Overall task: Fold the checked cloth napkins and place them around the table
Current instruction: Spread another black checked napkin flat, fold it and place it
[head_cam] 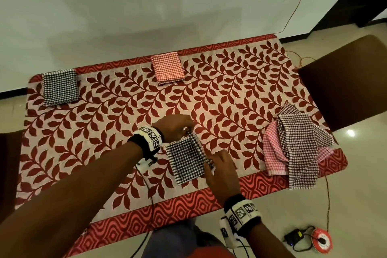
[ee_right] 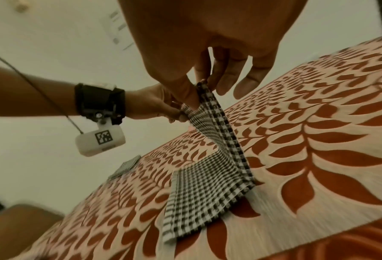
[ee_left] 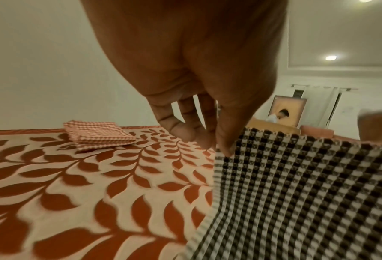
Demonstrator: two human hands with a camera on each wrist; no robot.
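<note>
Two folded napkins lie along the far edge of the table [head_cam: 62, 136]: a black checked napkin [head_cam: 59, 87] at the left corner and a red checked napkin [head_cam: 167, 68] mid-edge. Near the front, the left hand [head_cam: 174, 126] and right hand [head_cam: 222, 170] each pinch a corner of a half-folded black napkin [head_cam: 186, 158]. A loose napkin pile [head_cam: 297, 144] lies at the right end.

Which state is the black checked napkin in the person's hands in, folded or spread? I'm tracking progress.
Mid-fold: both hands, left hand and right hand, pinch the black checked napkin, raising one doubled edge.
</note>
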